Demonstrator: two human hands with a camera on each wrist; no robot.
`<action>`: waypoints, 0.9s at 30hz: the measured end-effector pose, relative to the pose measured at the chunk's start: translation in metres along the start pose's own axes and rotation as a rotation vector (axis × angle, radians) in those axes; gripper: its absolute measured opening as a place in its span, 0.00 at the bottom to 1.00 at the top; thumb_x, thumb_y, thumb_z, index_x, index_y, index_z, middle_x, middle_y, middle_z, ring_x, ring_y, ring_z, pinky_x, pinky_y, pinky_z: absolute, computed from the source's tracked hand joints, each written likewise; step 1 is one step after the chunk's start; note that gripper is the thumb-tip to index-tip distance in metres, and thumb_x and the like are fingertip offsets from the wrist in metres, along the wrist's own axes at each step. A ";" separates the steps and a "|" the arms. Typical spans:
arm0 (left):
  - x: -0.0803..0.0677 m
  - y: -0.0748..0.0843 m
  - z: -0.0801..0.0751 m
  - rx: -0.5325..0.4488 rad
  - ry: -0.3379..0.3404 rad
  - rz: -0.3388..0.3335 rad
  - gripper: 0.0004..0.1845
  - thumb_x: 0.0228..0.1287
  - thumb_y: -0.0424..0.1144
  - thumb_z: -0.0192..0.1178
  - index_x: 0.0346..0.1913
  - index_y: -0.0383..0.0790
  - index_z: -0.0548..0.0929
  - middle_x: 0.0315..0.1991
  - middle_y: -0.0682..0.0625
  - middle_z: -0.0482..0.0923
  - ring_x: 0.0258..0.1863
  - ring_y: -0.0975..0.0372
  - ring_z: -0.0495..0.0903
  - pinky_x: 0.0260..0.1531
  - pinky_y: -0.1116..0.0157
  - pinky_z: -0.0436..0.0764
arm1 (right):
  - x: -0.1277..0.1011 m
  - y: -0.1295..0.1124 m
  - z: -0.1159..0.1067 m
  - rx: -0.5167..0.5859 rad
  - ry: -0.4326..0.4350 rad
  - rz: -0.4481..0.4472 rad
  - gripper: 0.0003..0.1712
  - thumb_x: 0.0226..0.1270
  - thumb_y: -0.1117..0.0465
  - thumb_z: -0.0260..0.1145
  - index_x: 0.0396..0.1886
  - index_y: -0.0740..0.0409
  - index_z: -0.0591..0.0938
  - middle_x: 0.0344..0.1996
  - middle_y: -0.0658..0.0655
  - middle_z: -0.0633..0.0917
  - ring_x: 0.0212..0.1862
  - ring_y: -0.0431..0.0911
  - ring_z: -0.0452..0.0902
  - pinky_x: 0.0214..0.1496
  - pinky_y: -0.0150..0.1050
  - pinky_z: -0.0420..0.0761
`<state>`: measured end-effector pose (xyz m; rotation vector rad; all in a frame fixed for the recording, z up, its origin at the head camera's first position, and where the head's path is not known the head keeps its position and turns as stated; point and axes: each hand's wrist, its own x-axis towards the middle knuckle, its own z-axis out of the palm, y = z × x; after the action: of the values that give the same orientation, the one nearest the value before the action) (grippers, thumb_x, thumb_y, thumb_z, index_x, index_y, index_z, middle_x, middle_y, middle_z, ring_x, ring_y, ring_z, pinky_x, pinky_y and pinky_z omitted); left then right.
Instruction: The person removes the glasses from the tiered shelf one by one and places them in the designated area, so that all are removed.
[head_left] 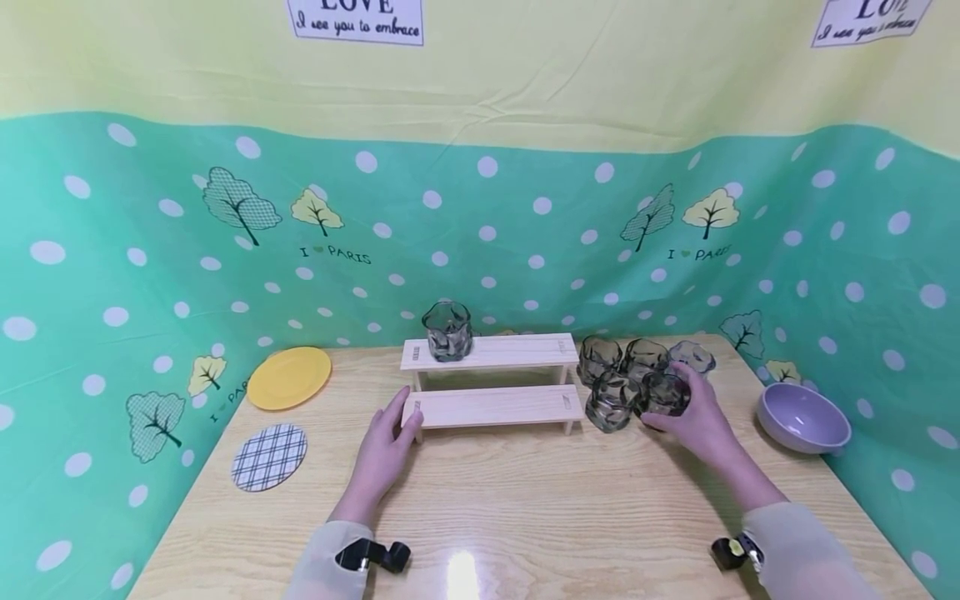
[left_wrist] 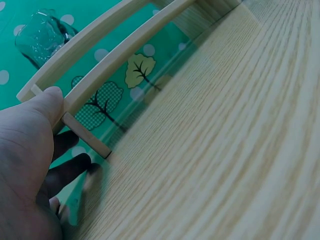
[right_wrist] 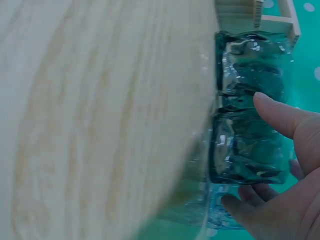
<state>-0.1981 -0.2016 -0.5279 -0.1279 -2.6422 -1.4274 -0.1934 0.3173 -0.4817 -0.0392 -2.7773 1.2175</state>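
A two-step wooden shelf rack (head_left: 491,407) stands at the middle of the table. My left hand (head_left: 384,454) holds the left end of its lower board, thumb at the front corner and fingers behind, as the left wrist view (left_wrist: 30,155) also shows. One smoky, wavy glass (head_left: 449,333) stands upright on the upper board, left of centre. Right of the rack, several similar glasses (head_left: 611,402) cluster together, one of them (head_left: 697,357) clearer. My right hand (head_left: 701,421) grips the front right glass (right_wrist: 250,150), thumb on one side and fingers on the other.
A yellow plate (head_left: 288,379) lies at the back left, with a checked round coaster (head_left: 270,458) in front of it. A purple bowl (head_left: 804,421) sits near the right edge. Polka-dot cloth (head_left: 480,225) hangs along the back and sides of the wooden table (head_left: 555,517).
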 end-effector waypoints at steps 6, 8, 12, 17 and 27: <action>0.000 0.000 0.000 -0.006 -0.001 -0.003 0.36 0.88 0.55 0.56 0.87 0.42 0.64 0.82 0.41 0.69 0.86 0.36 0.53 0.88 0.44 0.44 | -0.004 -0.018 -0.011 -0.004 0.046 -0.055 0.71 0.63 0.57 0.87 0.91 0.61 0.48 0.79 0.83 0.59 0.75 0.82 0.58 0.73 0.85 0.62; 0.000 -0.001 0.000 -0.004 -0.001 -0.001 0.36 0.88 0.54 0.56 0.87 0.41 0.64 0.82 0.40 0.69 0.86 0.35 0.52 0.88 0.44 0.44 | -0.005 -0.025 -0.014 -0.006 0.067 -0.082 0.70 0.62 0.57 0.88 0.91 0.61 0.49 0.80 0.82 0.59 0.76 0.82 0.58 0.73 0.85 0.61; -0.001 -0.001 0.000 0.002 -0.006 -0.002 0.36 0.89 0.55 0.55 0.88 0.41 0.64 0.82 0.40 0.68 0.85 0.33 0.51 0.88 0.42 0.44 | -0.007 -0.041 -0.017 0.002 0.089 -0.100 0.70 0.63 0.53 0.87 0.91 0.59 0.50 0.83 0.78 0.57 0.79 0.80 0.55 0.74 0.85 0.60; 0.000 -0.001 -0.001 -0.002 -0.004 -0.006 0.37 0.88 0.56 0.55 0.88 0.42 0.64 0.83 0.40 0.67 0.85 0.32 0.49 0.87 0.41 0.44 | -0.009 -0.065 -0.009 0.045 0.096 -0.101 0.71 0.64 0.49 0.87 0.93 0.53 0.49 0.85 0.74 0.57 0.81 0.77 0.54 0.76 0.83 0.59; -0.001 -0.001 0.000 -0.008 -0.006 0.002 0.37 0.89 0.57 0.54 0.88 0.41 0.64 0.83 0.40 0.67 0.85 0.34 0.51 0.87 0.41 0.44 | -0.006 -0.105 0.017 0.116 0.059 -0.147 0.70 0.63 0.49 0.87 0.93 0.45 0.51 0.86 0.67 0.58 0.84 0.71 0.54 0.78 0.83 0.56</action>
<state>-0.1976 -0.2022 -0.5286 -0.1364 -2.6404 -1.4398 -0.1870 0.2332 -0.4162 0.1335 -2.6027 1.3148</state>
